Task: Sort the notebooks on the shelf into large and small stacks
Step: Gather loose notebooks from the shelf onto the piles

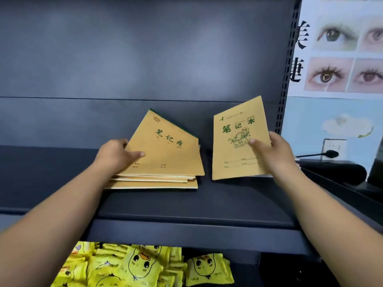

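A person sorts kraft-paper notebooks on a dark metal shelf (pixel 186 204), one hand on each side. The right hand (pixel 275 154) pinches a notebook with a cartoon cover (pixel 238 141) by its right edge, thumb across the front and the other fingers hidden behind it. This book is tilted up towards the camera, its lower edge close to the shelf surface; whether it touches cannot be told. The left hand (pixel 116 154) grips the top notebook (pixel 165 148) of a stack (pixel 153 181) at its left edge, thumb lying on the cover and the remaining fingers tucked out of sight beneath. That top book is turned askew, one corner pointing at the shelf's back panel, and it lifts away from the books under it on the left side. The stack sits left of centre, just beside the book held in the right hand, the two not touching. The number of books in the stack is hard to count, since only their edges show. Below the shelf, yellow packets printed with a duck face (pixel 141 266) are cut off by the frame's bottom edge. At right hangs a poster of eyes (pixel 339 54), partly out of frame, with a wall socket (pixel 334 148) and a plug beneath it.
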`<state>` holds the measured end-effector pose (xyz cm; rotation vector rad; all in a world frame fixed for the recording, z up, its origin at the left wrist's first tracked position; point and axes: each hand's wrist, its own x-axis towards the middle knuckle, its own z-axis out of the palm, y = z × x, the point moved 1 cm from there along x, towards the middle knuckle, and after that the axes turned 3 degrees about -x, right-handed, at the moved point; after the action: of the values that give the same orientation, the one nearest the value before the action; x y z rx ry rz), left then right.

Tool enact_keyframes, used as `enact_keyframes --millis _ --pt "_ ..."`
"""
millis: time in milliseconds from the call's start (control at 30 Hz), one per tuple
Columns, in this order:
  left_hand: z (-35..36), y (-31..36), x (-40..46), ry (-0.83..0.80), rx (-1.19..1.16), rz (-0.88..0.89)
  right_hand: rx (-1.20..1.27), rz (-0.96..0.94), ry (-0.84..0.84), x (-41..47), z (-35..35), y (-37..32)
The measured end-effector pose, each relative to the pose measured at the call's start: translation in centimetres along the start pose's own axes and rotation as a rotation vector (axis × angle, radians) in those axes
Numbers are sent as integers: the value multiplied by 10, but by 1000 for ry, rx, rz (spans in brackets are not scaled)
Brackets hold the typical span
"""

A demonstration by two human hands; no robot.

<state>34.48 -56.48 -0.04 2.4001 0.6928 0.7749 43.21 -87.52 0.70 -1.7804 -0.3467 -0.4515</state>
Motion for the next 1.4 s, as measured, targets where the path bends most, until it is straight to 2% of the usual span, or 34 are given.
enact_keyframes --millis 133,233,300,367,500,600,733,800,933,1067,1167,1267,1400 --pt "2 -5 10 -39 170 -51 -78 3 -48 5 0 11" --pt "-2 7 -10 38 70 167 -131 9 -47 6 2 15" --pt "-3 14 -31 -128 -4 369 -148 6 -45 6 2 16" --pt "-1 16 -42 -308 127 475 -160 13 -45 7 2 17" --pt "1 13 -33 -322 284 458 -152 25 -51 6 0 19" --pt "1 18 -39 -329 316 424 -81 57 -16 3 -6 14" --pt "5 45 -84 -266 82 476 136 151 76 8 -29 15" --pt "14 62 -117 -293 -22 544 161 228 106 15 -46 19" --pt "43 80 -153 -434 58 610 151 431 94 27 -62 29" --pt "47 79 -149 -441 149 603 178 458 47 24 -63 30" --pt "46 77 -150 -442 162 608 50 406 -26 19 -66 29" --pt "46 75 -151 -448 188 624 -192 347 -142 13 -68 33" --pt "46 72 -149 -449 177 642 -391 259 -184 16 -67 39"
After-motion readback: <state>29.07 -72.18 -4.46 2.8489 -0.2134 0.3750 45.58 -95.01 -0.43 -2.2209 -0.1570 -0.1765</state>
